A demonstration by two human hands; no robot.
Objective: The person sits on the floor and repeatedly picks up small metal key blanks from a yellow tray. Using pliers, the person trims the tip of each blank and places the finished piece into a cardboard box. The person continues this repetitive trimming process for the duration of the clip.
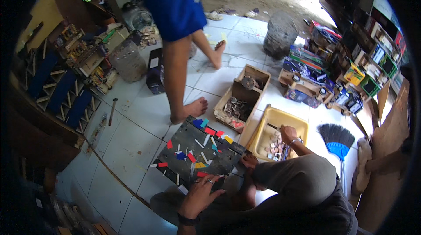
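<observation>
My left hand (202,194), with a ring and a dark wristband, rests at the near edge of a dark board (175,165). Its fingers are spread, and I make out nothing in them. Scattered over the board lie red strips (191,157), white strips (200,143), and blue, teal and yellow pieces. Over a yellow plastic basin (303,125) to the right, my right hand (288,135) has its fingers closed on a thin dark tool (272,126), whose kind I cannot make out. Small wooden blocks (276,147) lie in the basin below.
A barefoot person (175,68) in blue shorts stands just beyond the board. Past the basin is a wooden box (219,108) of metal parts. A blue-black broom head (337,140) lies right. Toy trucks (302,75) stack far right; a hammer (113,111) lies left on the tiles.
</observation>
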